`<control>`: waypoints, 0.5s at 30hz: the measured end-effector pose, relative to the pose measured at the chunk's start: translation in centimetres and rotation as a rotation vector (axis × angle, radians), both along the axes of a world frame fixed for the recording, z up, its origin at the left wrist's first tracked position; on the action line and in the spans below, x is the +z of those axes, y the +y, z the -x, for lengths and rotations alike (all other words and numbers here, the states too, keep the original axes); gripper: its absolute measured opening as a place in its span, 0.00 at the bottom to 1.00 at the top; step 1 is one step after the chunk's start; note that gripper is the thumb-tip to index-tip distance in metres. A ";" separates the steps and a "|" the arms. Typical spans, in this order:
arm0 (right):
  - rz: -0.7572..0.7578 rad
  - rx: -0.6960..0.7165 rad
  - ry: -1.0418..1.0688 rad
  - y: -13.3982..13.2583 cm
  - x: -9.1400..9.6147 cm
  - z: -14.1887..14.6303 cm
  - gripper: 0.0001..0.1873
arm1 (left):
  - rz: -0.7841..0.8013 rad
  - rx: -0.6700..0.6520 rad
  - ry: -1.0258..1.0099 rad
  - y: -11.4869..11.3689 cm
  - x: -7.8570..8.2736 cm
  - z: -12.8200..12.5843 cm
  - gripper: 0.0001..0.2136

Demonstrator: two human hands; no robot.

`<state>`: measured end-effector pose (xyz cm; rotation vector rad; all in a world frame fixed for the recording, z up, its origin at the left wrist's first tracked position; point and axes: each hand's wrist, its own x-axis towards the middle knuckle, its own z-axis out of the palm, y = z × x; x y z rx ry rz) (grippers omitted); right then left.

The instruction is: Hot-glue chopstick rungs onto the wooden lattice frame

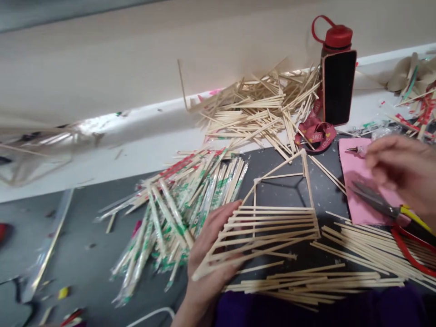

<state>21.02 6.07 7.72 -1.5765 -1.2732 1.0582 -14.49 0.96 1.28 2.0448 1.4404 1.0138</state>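
Note:
My left hand (213,254) grips the lower left edge of a frame built from thin wooden sticks (272,222). Its upper part forms an open outline with a crossbar, and several parallel sticks span the lower part. On the right, my right hand (395,170) hovers by a pink pad (357,181), smeared by motion. Close to its fingertips is a pen (356,150), tip pointing left; whether the fingers hold it is unclear. Below that hand lies a cutting tool with grey blades (374,200), with yellow, black and red handle parts beside it.
Wrapped chopsticks (190,200) lie left of the frame, and a heap of bare sticks (259,109) lies behind it. Loose sticks (323,281) lie in front. A phone (339,86) leans against a red-capped bottle (339,36), near a red lanyard (315,134).

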 end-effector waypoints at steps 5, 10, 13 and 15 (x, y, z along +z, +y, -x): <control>0.331 0.448 0.175 -1.3 -2.8 4.6 0.10 | 0.032 0.103 0.023 -0.4 -0.4 0.4 0.27; 0.279 0.595 0.062 -1.0 -2.6 5.9 0.08 | 0.054 0.081 -0.023 -0.5 -0.7 0.8 0.26; 0.258 0.620 0.045 -0.9 -2.6 6.0 0.07 | 0.052 0.094 -0.043 -0.5 -0.5 0.4 0.25; 0.251 0.624 0.061 -1.0 -2.6 6.0 0.07 | 0.047 0.103 -0.051 -0.6 -0.3 0.0 0.25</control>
